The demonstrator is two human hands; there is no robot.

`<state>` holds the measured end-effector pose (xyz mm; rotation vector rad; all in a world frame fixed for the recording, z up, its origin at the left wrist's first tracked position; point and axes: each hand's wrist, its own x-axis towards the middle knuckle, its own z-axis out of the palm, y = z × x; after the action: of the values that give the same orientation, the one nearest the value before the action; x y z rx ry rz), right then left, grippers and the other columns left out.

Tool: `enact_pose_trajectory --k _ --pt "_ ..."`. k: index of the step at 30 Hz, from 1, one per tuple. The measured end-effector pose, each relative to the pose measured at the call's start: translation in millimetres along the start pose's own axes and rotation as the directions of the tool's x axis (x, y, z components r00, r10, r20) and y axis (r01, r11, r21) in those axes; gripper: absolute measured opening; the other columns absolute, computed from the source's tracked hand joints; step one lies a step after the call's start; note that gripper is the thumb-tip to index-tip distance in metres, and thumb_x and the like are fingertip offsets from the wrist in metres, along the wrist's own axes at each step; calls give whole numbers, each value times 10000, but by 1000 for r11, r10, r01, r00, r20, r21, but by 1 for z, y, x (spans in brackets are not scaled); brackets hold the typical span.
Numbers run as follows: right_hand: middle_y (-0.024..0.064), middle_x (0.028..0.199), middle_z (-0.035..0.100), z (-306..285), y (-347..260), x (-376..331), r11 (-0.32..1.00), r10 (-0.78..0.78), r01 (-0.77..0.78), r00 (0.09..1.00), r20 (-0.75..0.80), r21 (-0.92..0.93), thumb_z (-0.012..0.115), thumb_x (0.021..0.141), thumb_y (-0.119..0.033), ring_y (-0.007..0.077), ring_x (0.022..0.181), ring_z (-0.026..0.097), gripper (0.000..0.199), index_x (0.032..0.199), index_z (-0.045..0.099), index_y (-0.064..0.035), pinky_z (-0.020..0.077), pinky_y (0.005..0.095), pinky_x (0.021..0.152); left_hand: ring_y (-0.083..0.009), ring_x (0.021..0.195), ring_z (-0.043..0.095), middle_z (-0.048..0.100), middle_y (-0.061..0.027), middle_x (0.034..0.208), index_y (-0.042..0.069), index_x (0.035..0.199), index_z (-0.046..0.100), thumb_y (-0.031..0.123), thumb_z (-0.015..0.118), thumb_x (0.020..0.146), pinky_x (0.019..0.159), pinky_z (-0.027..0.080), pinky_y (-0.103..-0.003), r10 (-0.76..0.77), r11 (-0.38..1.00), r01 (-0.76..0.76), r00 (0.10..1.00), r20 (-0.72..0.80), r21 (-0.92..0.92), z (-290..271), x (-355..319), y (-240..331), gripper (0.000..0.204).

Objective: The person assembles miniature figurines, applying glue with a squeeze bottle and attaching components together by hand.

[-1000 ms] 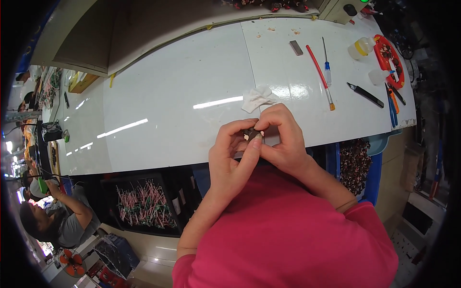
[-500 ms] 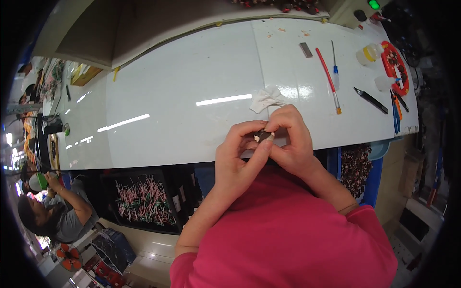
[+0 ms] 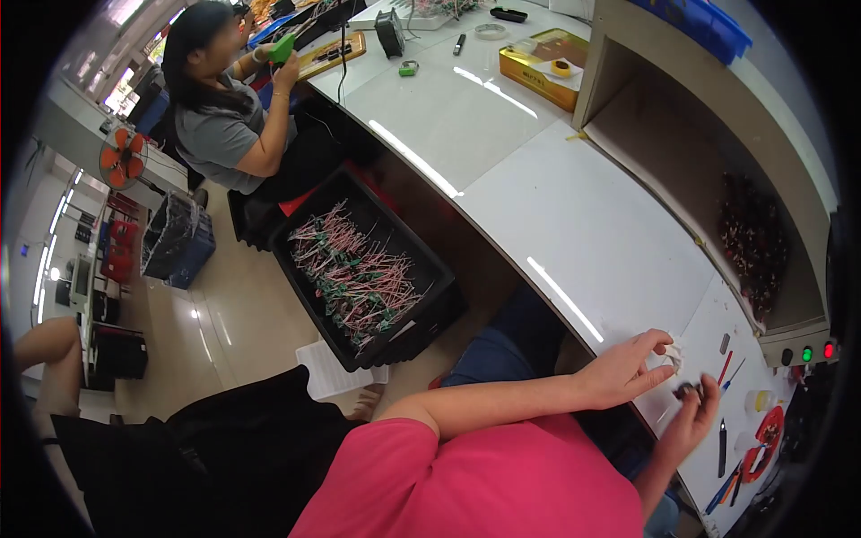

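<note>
Across the upper right runs the largest thing, a white counter [image 3: 556, 206] with a smooth, glossy top that mirrors the ceiling lights as bright streaks. Along its far side stands a beige cabinet [image 3: 776, 121] with an open, curved-looking hollow, where a rough heap of dark reddish parts [image 3: 753, 242] lies. Below the counter's front edge sits a black plastic crate [image 3: 399, 224], rectangular and deep-walled, filled with a loose tangle of thin pink and green wires [image 3: 359, 278]. Farther along the counter rests a shiny yellow metal tin [image 3: 567, 97], boxy, with rounded corners.

Next in size come the two bare hands. The left hand [image 3: 619, 372] is partly spread, thumb and forefinger apart beside a crumpled, soft white tissue [image 3: 670, 356]; contact with it cannot be told. The right hand [image 3: 692, 426] is pinching at its fingertips. Near it are a glossy red dish [image 3: 777, 418] of small dark bits, a translucent bottle [image 3: 762, 401] with a yellow band, a slim black knife [image 3: 722, 448] and a thin red brush [image 3: 725, 366].

Smallest is the dark piece [image 3: 688, 391] in the right fingertips, over the counter near its front edge: compact, nearly black, its finer shape blurred.
</note>
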<state>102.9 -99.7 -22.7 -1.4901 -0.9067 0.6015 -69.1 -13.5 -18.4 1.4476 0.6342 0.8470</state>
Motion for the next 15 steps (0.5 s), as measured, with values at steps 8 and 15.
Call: enact_pose_trajectory --k 8,15 --pt "177 1125 559 -184 -52 -53 306 512 5 842 169 -952 629 863 -111 216 973 562 370 1175 485 27 450 315 875 -244 693 615 541 -188 1038 7 1218 383 249 535 912 671 473 -343 35 997 -39 998 58 61 5 5 -16 419" --pt "170 1228 508 -175 -32 -91 470 687 -332 720 103 -818 657 845 -238 231 1083 514 500 1279 478 -65 424 348 904 -272 671 560 527 -213 1007 16 1221 353 221 522 908 696 449 -377 66 997 -68 996 60 29 0 4 -20 411"
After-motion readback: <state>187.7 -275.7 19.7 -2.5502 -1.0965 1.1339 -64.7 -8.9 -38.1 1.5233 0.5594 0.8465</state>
